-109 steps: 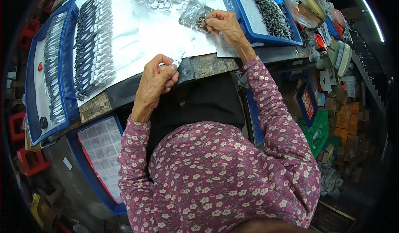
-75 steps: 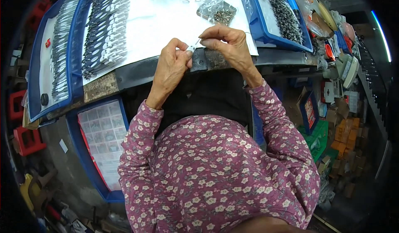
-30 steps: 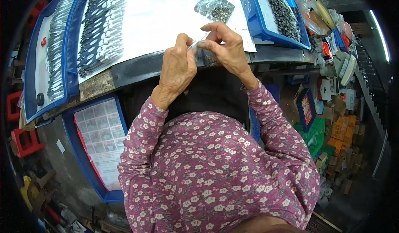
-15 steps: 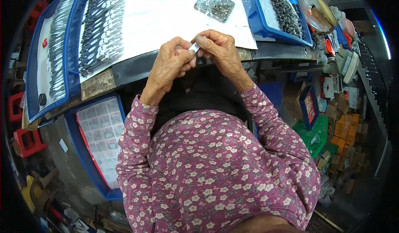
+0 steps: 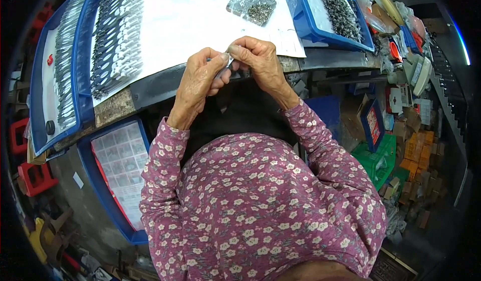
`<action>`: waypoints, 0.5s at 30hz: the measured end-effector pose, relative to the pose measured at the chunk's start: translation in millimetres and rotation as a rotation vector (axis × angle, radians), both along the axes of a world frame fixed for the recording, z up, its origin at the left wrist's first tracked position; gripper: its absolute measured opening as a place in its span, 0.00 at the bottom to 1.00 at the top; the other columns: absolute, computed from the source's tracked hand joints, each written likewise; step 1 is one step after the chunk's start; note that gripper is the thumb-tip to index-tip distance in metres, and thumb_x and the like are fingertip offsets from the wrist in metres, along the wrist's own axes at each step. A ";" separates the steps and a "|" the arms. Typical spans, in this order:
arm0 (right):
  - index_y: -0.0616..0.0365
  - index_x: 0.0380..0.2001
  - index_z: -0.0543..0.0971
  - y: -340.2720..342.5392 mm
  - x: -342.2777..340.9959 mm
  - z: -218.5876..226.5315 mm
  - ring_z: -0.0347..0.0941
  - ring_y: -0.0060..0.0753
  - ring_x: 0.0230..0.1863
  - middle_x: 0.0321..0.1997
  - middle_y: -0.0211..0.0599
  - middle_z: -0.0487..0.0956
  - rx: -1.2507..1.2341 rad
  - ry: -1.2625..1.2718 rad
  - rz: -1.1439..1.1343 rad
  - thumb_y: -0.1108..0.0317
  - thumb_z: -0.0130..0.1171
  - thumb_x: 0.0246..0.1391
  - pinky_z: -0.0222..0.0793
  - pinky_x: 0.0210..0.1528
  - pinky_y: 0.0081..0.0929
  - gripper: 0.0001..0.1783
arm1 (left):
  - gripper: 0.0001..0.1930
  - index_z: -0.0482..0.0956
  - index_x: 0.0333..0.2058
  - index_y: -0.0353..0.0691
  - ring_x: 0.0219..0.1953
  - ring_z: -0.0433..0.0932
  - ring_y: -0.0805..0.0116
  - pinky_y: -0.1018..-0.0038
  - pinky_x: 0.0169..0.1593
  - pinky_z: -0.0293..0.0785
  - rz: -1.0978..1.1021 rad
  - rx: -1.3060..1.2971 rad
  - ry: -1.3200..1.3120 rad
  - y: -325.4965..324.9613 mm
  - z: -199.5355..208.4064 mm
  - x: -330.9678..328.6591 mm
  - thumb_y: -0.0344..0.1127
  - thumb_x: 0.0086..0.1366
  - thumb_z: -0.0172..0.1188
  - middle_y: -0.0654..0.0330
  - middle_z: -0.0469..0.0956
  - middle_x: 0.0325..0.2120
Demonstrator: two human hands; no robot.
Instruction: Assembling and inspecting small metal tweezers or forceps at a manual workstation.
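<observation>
White and small, a part [image 5: 230, 61] is pinched by thumb and fingers of the left hand [image 5: 196, 83] near the bench [image 5: 161, 86] edge and met by pressed-together fingertips of the right hand [image 5: 261, 62], apparently worked between them, with steadiness seemingly called for next.

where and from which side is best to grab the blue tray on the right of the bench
Probably the near rim of the blue tray, coming from the bench's front edge: that raised wall faces it, and the dark-and-white parts inside leave the lip uncovered.
</observation>
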State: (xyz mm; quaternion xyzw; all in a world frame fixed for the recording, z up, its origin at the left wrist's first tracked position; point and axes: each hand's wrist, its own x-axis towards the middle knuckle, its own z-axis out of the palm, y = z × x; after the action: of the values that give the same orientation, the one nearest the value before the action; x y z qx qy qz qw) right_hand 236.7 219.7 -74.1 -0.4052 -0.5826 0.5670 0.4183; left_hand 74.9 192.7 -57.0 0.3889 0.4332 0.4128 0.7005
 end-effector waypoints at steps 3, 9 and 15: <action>0.64 0.30 0.76 0.0 4.1 0.0 0.68 0.13 0.21 0.21 0.28 0.74 -0.027 -0.016 0.021 0.66 0.54 0.53 0.58 0.21 0.09 0.10 | 0.12 0.67 0.28 0.37 0.11 0.57 0.87 0.90 0.12 0.48 -0.003 -0.029 -0.033 -1.4 -1.0 1.8 0.41 0.61 0.51 0.64 0.69 0.16; 0.64 0.29 0.76 -1.2 0.0 3.8 0.66 0.13 0.19 0.21 0.27 0.73 0.004 0.035 -0.028 0.67 0.53 0.53 0.56 0.20 0.09 0.09 | 0.11 0.66 0.27 0.38 0.11 0.56 0.87 0.90 0.12 0.46 0.004 -0.026 -0.052 0.1 1.8 3.4 0.41 0.61 0.51 0.65 0.68 0.15; 0.63 0.29 0.76 1.1 -2.2 1.3 0.66 0.12 0.20 0.21 0.27 0.73 -0.016 0.069 0.069 0.68 0.52 0.54 0.57 0.21 0.08 0.09 | 0.09 0.66 0.28 0.40 0.12 0.56 0.87 0.90 0.13 0.47 -0.027 -0.013 0.013 -1.9 3.8 -8.2 0.39 0.60 0.51 0.66 0.68 0.15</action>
State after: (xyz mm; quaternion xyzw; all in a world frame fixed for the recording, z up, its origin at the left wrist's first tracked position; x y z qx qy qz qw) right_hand 234.4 220.8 -72.8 -0.3685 -0.5769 0.5993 0.4150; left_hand 66.7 190.8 -53.2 0.3930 0.4351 0.3980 0.7056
